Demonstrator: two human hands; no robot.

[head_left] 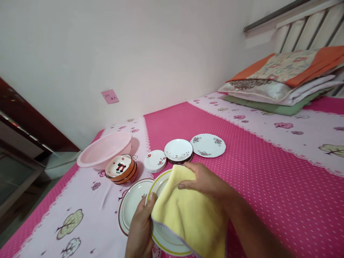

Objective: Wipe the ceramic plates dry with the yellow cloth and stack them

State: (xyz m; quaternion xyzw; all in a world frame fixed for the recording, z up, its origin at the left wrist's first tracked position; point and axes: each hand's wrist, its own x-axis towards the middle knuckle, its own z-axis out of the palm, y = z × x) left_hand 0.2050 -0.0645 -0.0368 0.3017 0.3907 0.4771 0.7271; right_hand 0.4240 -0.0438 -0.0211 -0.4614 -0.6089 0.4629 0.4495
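My left hand (pixel 141 226) grips the left rim of a white plate (pixel 170 240) with a yellow band, thumb on top. Over much of that plate lies a yellow cloth (pixel 192 208), edged in purple. My right hand (pixel 205 181) is closed on the cloth near the plate's far rim, with the thumb and fingers pressing it. Partly under the held plate, a red-rimmed plate (pixel 134 200) rests on the bedspread. Beyond my hands sit a stack of small flowered plates (pixel 155 160), a stack of dark-edged plates (pixel 178 149) and a wavy-rimmed flowered plate (pixel 208 145).
Left of the plates is a stack of orange bowls (pixel 120 168) with a cat picture, beside a pink basin (pixel 106 148). Folded bedding (pixel 285 79) is piled at the far right by a headboard (pixel 314 28). The pink patterned bedspread (pixel 268 179) runs to the wall.
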